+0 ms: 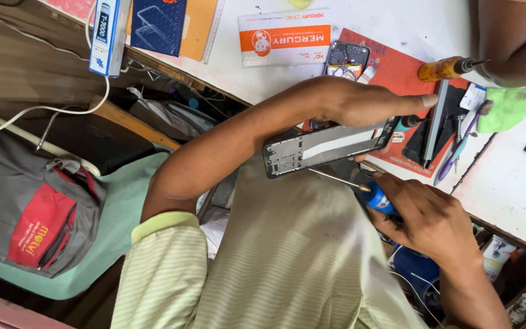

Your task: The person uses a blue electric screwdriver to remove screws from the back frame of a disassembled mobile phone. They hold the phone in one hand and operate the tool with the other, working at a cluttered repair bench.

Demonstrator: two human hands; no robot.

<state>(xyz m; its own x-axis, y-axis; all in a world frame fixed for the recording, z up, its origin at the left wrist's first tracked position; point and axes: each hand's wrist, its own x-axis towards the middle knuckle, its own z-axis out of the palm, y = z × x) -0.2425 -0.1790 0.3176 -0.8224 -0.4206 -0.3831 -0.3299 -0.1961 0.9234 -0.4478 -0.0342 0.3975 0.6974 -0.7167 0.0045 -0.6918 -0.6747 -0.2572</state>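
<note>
Over the near edge of the red mat point(391, 73), your left hand point(366, 103) closes its grip on a stripped phone frame point(327, 146), holding it off the surface point(506, 176) with the inner side up. Your right hand point(427, 219), just nearer you than the mat, is wrapped around a blue-handled screwdriver point(372, 196), its shaft pointing toward the frame's lower edge, tip close to it or touching; I can't tell which. By the look of it, the teardown is well along: the frame is bare apart from a pale strip, and a phone part with a camera cutout point(347, 60) lies on the mat's far corner. An orange-handled screwdriver point(445, 68) and tweezers point(458, 152) rest at the mat's right side. Any screws left in the frame are too small to make out.
</note>
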